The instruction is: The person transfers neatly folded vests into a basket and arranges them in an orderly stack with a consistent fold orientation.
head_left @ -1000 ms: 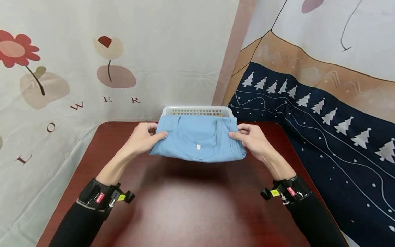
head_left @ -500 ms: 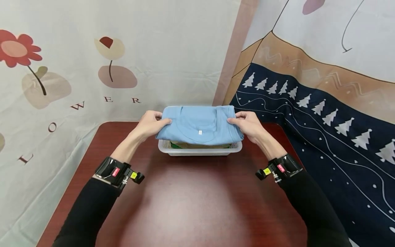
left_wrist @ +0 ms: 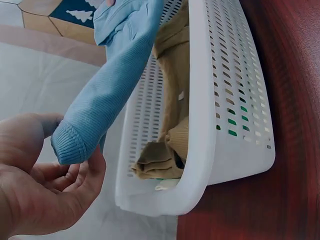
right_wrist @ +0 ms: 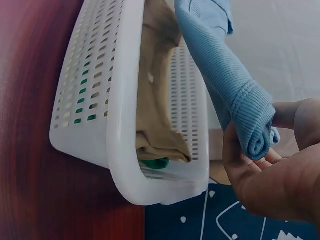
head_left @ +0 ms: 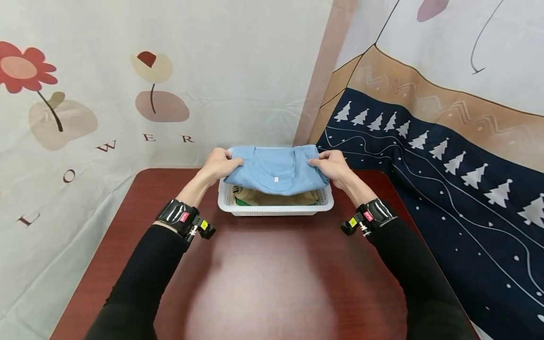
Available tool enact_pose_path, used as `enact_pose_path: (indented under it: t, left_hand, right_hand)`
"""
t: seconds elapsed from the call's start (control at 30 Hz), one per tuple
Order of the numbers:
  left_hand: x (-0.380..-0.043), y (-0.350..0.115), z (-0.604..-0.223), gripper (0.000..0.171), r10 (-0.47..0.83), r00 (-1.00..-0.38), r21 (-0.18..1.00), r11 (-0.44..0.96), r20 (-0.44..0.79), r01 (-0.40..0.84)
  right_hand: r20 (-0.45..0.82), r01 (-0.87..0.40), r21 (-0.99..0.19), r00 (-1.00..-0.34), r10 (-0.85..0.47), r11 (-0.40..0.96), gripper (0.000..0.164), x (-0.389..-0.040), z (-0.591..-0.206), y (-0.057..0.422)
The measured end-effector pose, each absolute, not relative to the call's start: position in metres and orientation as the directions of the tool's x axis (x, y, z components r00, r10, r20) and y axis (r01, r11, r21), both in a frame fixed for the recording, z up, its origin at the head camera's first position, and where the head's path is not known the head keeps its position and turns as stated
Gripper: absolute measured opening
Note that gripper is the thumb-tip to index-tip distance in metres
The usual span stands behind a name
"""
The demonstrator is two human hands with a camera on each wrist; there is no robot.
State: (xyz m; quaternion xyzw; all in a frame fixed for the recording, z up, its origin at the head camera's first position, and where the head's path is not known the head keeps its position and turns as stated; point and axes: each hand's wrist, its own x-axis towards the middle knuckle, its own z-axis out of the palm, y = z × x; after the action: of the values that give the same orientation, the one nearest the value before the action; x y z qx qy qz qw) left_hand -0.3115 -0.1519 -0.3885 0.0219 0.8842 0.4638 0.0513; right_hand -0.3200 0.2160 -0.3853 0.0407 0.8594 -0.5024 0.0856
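A folded light-blue shirt [head_left: 274, 172] with a small white neck label hangs over a white perforated plastic basket [head_left: 272, 210]. My left hand [head_left: 218, 165] pinches its left end, thumb on top and fingers beneath. At the opposite end my right hand [head_left: 333, 166] grips it the same way. In both wrist views the shirt is above the basket's rim, with a gap below. Inside the basket lies folded tan clothing [left_wrist: 172, 95], with a bit of green cloth [right_wrist: 156, 163] under it. The shirt covers the rear of the basket in the head view.
The basket stands at the back edge of a dark red-brown wooden table [head_left: 272, 274]. Behind it hangs a pale printed curtain [head_left: 238, 71]. A navy cloth with white trees [head_left: 425, 189] drapes along the right side.
The shirt has moved away from me, from in front of the basket to above it, uncovering the tan clothing. Both hands keep their hold and have come slightly closer together.
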Motion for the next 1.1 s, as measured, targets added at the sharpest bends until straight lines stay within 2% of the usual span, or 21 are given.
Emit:
enact_pose_path:
  t: [0.2,0.47,0.6,0.8,1.1]
  left_hand:
    - [-0.321,-0.146,-0.399,0.044,0.066,-0.995,0.814,0.581,-0.077,-0.025]
    - [-0.329,-0.135,-0.414,0.051,0.03,-0.995,0.761,0.647,-0.098,-0.055]
    - [-0.329,-0.129,-0.419,0.051,0.033,-0.989,0.735,0.673,-0.142,-0.083]
    - [-0.326,-0.123,-0.424,0.04,0.039,-0.985,0.705,0.703,-0.169,-0.094]
    - [-0.317,-0.119,-0.43,0.024,0.033,-0.991,0.662,0.747,-0.13,-0.062]
  right_hand:
    - [-0.181,0.158,-0.856,-0.984,0.001,0.493,0.023,-0.328,-0.397,0.213]
    - [-0.178,0.156,-0.818,-0.984,0.015,0.554,0.019,-0.335,-0.413,0.206]
    - [-0.19,0.167,-0.792,-0.981,0.023,0.588,0.026,-0.335,-0.419,0.202]
    - [-0.19,0.148,-0.739,-0.982,0.007,0.657,0.051,-0.334,-0.427,0.198]
    - [-0.193,0.128,-0.605,-0.981,0.012,0.786,0.052,-0.339,-0.43,0.19]
